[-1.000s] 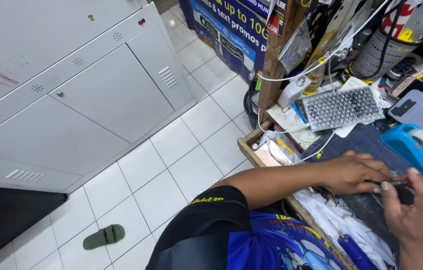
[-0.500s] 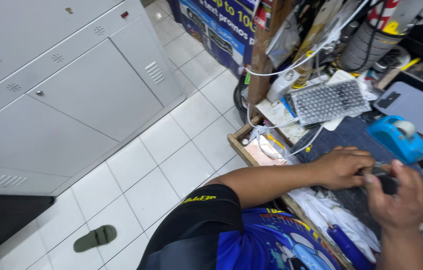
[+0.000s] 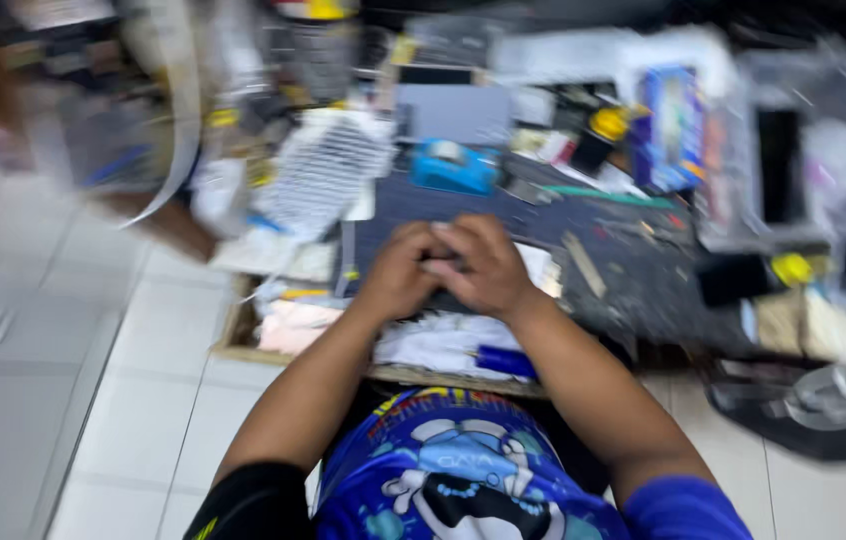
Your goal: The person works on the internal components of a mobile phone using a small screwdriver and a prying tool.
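Observation:
The picture is blurred by motion. My left hand (image 3: 401,272) and my right hand (image 3: 480,266) are pressed together over a dark work mat (image 3: 633,262) at the front of a cluttered bench. Both close on a small dark object (image 3: 446,264) between the fingertips; it is almost wholly hidden, so its kind is unclear. My forearms reach in from below, above my blue printed shirt (image 3: 453,470).
A blue tape dispenser (image 3: 454,168) sits just beyond my hands, a pale keyboard (image 3: 328,170) to its left. A clear plastic box (image 3: 793,150) stands at the right. White cloths (image 3: 448,343) lie at the bench's front edge. White tiled floor (image 3: 73,330) spreads to the left.
The view has swung right, from the floor and white cabinets onto the bench. My hands have stayed together on the small dark object and now sit at the centre.

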